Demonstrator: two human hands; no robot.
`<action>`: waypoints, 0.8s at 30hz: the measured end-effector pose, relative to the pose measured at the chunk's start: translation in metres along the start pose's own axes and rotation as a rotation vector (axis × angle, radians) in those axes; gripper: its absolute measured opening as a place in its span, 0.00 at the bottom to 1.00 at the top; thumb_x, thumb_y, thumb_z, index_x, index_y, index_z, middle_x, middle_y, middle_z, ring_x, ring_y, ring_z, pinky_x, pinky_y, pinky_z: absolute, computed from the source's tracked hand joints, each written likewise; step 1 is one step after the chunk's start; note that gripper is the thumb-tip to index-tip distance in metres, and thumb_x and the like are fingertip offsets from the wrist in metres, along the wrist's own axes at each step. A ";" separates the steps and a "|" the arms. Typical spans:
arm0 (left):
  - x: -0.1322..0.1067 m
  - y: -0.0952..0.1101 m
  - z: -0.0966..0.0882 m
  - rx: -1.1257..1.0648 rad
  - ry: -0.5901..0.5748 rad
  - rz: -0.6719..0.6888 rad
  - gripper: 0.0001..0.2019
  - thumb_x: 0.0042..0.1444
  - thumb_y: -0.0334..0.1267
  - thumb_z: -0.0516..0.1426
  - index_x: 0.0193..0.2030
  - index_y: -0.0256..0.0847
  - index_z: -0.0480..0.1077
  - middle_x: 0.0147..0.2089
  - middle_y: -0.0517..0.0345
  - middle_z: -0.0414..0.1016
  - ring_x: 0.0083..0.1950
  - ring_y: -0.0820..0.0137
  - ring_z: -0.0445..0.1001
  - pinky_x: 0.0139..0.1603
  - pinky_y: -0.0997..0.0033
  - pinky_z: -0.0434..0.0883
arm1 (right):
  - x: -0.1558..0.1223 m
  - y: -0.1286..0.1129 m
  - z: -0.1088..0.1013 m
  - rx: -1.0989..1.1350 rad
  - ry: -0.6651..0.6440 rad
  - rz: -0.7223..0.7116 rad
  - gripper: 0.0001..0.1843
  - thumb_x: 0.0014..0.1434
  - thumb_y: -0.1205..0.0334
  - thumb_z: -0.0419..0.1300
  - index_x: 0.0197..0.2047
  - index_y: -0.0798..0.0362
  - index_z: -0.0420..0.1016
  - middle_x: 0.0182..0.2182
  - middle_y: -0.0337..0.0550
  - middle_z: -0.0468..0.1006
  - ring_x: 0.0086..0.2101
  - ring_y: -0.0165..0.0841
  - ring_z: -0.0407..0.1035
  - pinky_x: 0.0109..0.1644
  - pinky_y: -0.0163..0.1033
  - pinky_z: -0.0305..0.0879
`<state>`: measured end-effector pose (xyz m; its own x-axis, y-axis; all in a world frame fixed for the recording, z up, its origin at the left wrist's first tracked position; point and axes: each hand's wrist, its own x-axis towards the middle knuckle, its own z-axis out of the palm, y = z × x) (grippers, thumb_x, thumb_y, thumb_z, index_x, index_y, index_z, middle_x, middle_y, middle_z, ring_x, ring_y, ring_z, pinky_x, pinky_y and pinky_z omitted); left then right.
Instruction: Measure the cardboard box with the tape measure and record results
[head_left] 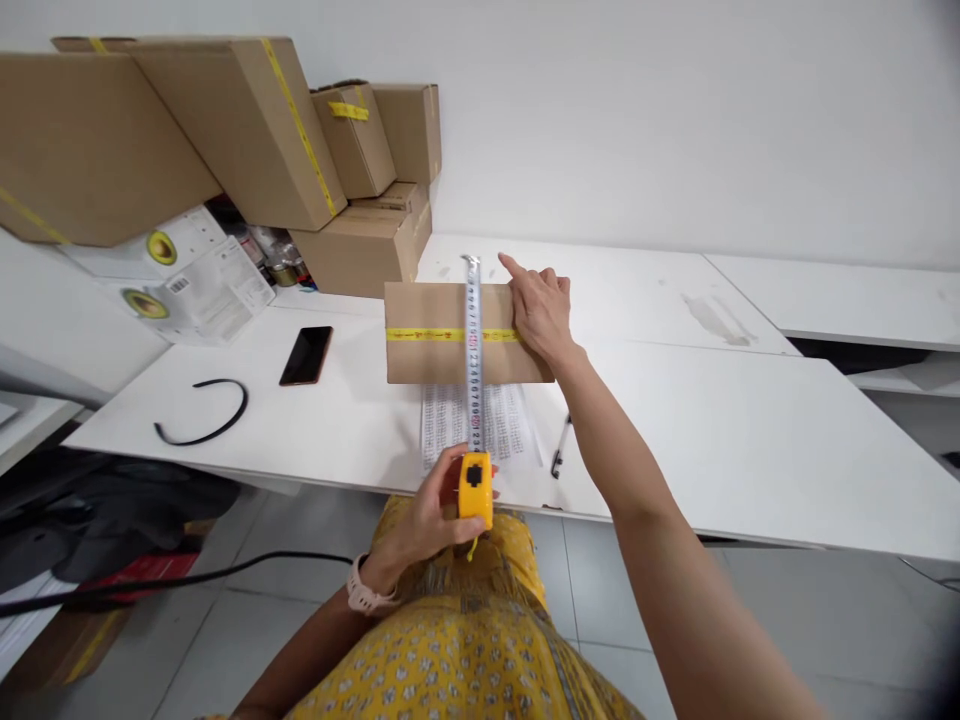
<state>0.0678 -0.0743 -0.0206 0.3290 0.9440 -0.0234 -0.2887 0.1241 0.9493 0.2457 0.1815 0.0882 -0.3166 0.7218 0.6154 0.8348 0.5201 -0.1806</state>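
A small cardboard box (431, 360) with a strip of yellow tape along it lies on the white table. Over its top, from the far edge to the near one, runs the metal blade of a tape measure (476, 490), its hooked tip just beyond the box. My left hand (435, 500) is closed around the yellow tape measure case near the table's front edge. At the right end of the box, my right hand (541, 312) holds it, index finger stretched forward and the other fingers bent. Printed sheets (446, 425) lie partly under the box.
A phone (306, 355) and a black headband (240, 405) lie to the left. Several larger cardboard boxes (225, 130) are stacked at the back left, beside avocado-printed packaging (199, 265). A pen (561, 448) lies near my right forearm. A black cable (285, 556) crosses at lower left.
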 end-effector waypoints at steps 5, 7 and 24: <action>-0.030 0.020 -0.019 0.071 0.141 0.118 0.40 0.50 0.46 0.71 0.65 0.51 0.56 0.62 0.43 0.72 0.53 0.53 0.80 0.47 0.57 0.79 | -0.067 -0.022 -0.011 -0.010 0.057 -0.004 0.23 0.74 0.49 0.45 0.58 0.45 0.77 0.50 0.48 0.78 0.48 0.43 0.64 0.53 0.50 0.53; -0.037 0.024 -0.025 0.123 0.165 0.121 0.39 0.50 0.46 0.70 0.65 0.51 0.56 0.62 0.43 0.72 0.53 0.54 0.80 0.48 0.57 0.79 | -0.102 -0.031 -0.013 0.007 0.040 -0.029 0.21 0.73 0.50 0.48 0.56 0.44 0.78 0.51 0.47 0.79 0.48 0.42 0.65 0.53 0.50 0.53; -0.044 0.021 -0.005 0.649 -0.333 -0.292 0.48 0.46 0.43 0.69 0.72 0.48 0.53 0.63 0.46 0.71 0.58 0.54 0.74 0.56 0.52 0.74 | -0.174 -0.015 -0.095 1.038 0.301 0.595 0.16 0.63 0.47 0.63 0.44 0.49 0.81 0.25 0.38 0.75 0.26 0.29 0.66 0.30 0.38 0.64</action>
<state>0.0429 -0.1121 -0.0015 0.5928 0.7464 -0.3024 0.4001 0.0529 0.9149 0.3308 0.0045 0.0564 0.2215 0.9076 0.3567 0.0171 0.3621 -0.9320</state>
